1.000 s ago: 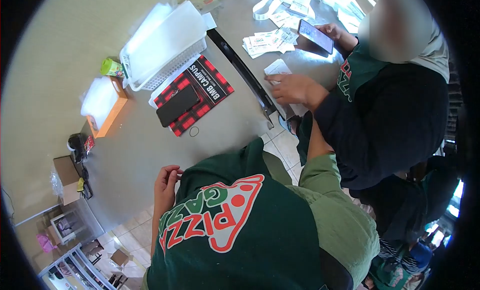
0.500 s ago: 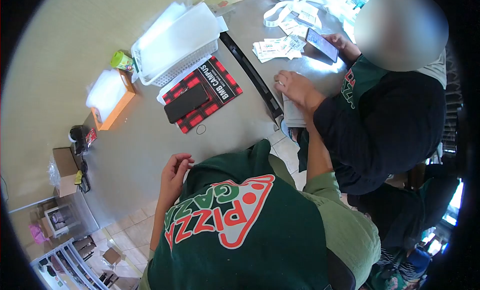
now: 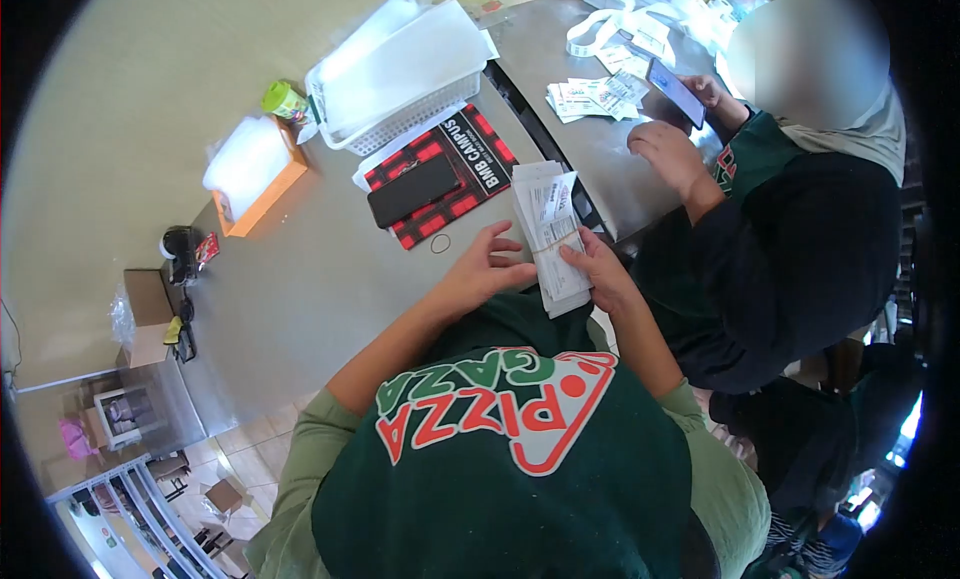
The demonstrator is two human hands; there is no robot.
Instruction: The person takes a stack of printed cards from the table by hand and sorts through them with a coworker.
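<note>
My right hand grips a thick bundle of printed paper slips by its right side, thumb on top. A thin band runs around the bundle's middle. Close to the bundle's left edge is my left hand, fingers apart and holding nothing; whether its thumb touches the paper I cannot tell. The bundle is over my lap at the steel table's edge. Just beyond it lie a red-and-black checked "BMB CAMPUS" pad, a black phone on that pad and a rubber band.
A white plastic basket and an orange tray stand along the wall. At right, a co-worker's hand holds a phone; their other hand is above the table near loose printed slips. A cardboard box sits far left.
My right hand, hidden behind the co-worker's arm before, has come back toward me with the paper bundle. My left hand has moved right, beside the bundle. The co-worker's free hand has shifted right.
</note>
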